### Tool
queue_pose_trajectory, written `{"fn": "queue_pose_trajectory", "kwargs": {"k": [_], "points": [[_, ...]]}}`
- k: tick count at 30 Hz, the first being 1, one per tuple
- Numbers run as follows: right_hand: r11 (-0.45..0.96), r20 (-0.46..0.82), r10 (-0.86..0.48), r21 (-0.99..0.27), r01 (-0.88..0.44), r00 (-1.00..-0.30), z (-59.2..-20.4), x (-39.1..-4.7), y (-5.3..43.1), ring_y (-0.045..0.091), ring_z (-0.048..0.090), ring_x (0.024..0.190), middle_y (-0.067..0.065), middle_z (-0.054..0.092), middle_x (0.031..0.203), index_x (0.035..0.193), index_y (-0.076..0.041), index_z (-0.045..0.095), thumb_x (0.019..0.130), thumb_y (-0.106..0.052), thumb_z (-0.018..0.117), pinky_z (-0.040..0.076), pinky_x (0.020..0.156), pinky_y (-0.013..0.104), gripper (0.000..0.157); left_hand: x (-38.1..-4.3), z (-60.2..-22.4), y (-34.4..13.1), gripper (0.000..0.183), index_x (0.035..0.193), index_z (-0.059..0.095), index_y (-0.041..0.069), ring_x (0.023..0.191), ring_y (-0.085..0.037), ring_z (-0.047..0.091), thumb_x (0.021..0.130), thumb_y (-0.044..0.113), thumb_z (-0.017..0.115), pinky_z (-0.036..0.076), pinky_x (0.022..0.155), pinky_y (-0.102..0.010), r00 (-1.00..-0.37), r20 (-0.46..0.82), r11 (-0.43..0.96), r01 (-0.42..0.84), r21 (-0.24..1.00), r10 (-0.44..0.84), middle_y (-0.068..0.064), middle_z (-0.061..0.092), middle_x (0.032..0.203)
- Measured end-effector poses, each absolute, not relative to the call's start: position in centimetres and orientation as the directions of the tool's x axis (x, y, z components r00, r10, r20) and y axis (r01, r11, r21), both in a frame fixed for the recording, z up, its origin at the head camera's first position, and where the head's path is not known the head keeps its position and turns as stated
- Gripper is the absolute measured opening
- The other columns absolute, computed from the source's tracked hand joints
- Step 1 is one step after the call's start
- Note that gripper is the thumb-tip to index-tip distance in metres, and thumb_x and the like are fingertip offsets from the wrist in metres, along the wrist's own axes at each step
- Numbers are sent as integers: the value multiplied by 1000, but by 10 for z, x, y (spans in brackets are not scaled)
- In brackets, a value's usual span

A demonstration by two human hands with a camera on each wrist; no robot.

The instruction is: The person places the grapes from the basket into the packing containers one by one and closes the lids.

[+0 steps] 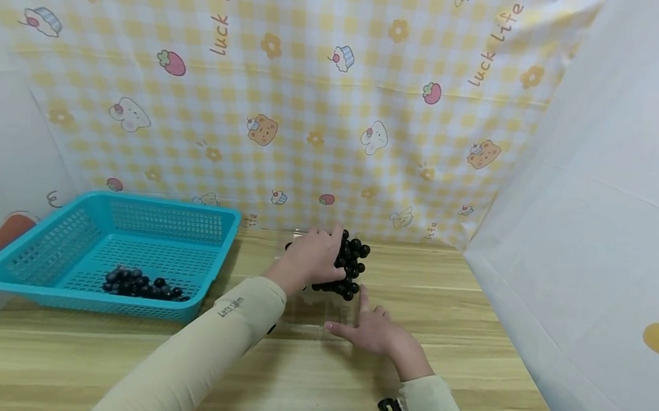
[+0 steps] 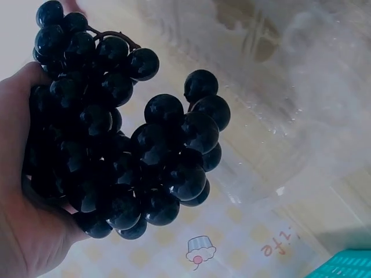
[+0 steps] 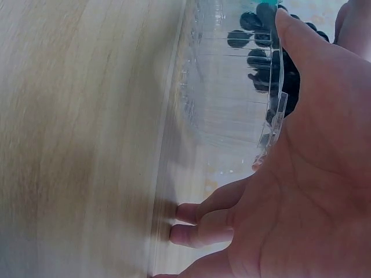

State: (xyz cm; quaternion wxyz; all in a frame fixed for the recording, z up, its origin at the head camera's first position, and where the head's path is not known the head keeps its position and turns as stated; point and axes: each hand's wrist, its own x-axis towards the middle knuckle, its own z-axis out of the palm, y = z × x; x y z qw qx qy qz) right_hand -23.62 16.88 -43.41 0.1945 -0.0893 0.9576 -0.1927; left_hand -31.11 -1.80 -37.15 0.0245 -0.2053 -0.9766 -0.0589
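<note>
My left hand [image 1: 315,256] grips a bunch of black grapes [image 1: 351,259], holding it over a clear plastic box [image 1: 315,314]. Up close in the left wrist view, the thumb and palm wrap one side of the grapes [image 2: 122,162], and part of the dark stem shows at the top. On the right, my right hand [image 1: 377,332] is spread at the box's near right corner, thumb and index finger straight. The right wrist view has the thumb [image 3: 295,35] against the rim of the clear box [image 3: 226,98]; dark grapes show through its wall.
A blue plastic basket [image 1: 158,243] stands on the left of the wooden table [image 1: 444,292], with more dark grapes [image 1: 140,283] inside. A checked curtain [image 1: 326,102] hangs behind the table. The right wrist bears a black strap [image 1: 389,410].
</note>
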Motion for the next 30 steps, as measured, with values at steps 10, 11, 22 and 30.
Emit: {"fn": "queue_pose_trajectory", "kwargs": {"k": [10,11,22,30], "points": [[903,-346,-242,-421,-80,-907,-434,-236,168,61,33,153,49,32,159,172,-10,-8,89,-87,57,46,108,76,131,-306,-386,-19,89,168,26,12,131,-39,62,101,53,67,65,85,-46,-918,101,923,385,1,383,-26,65,139],[903,-347,-241,-423,-78,-906,-434,-236,169,61,33,153,49,32,160,172,-10,-8,88,-87,56,46,109,76,130,-306,-387,-19,88,168,26,12,130,-39,62,101,54,66,65,84,-46,-918,107,924,383,-12,382,-26,65,139],[902,-343,-231,-426,-69,-910,-437,-236,170,64,36,149,51,30,159,172,-12,-8,87,-89,56,45,108,77,131,-303,-393,-18,95,162,30,15,122,-35,65,92,61,76,65,85,-45,-929,81,932,355,-71,360,-22,65,133],[895,-335,-239,-440,-73,-911,-438,-237,170,62,36,151,51,30,159,172,-12,-7,87,-89,56,46,109,76,131,-298,-399,-14,109,166,26,19,129,-31,63,86,78,71,65,88,-50,-919,31,902,380,-204,394,-17,55,150]]}}
